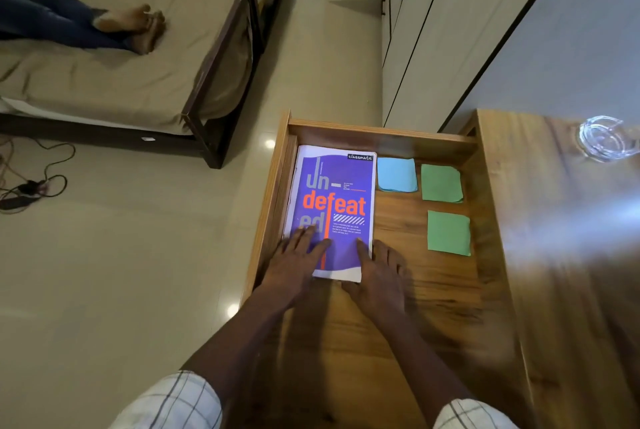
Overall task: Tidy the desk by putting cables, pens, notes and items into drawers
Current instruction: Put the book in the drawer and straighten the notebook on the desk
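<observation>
Item 1, nearest: checked sleeves [173, 401], both forearms reaching fwd into the open drawer [273, 193].

Item 2: left hand [294, 255]. Fingers spread flat, pressing on the near-left part of the notebook cover; nothing gripped. Right hand [377, 276] flat too, thumb on the cover's near-right edge, other fingers lying on the drawer floor just beside it. Both open, palms down. I read this as seating or squaring the book, not lifting it.

Item 3: notebook [332, 207], lying flat in the drawer's left section, long side along the left wall. Soft-cover, thin stack of pages, so prob. light and bendy; glossy cover may slide under flat palms. If I had to move it, I'd pinch the near short edge or the right long edge, where there's free floor beside it. Writing: "classmate" tag top right; "Un-defeat-ed" in grey/orange on purple. Small print below too fine to read.

Item 4: notes, right of the book, apart from it. Green pad [449, 233] nearer; blue pad [397, 174] and second green pad [442, 183] at the far end, side by side. Paper, v. light, loose sheets could fan; no writing visible.

Item 5: table [554, 255] at right, glass dish [606, 143] on it. Fragile.

Item 6, farthest: bed [138, 82], someone's legs on it; cables [34, 183] on floor.
</observation>
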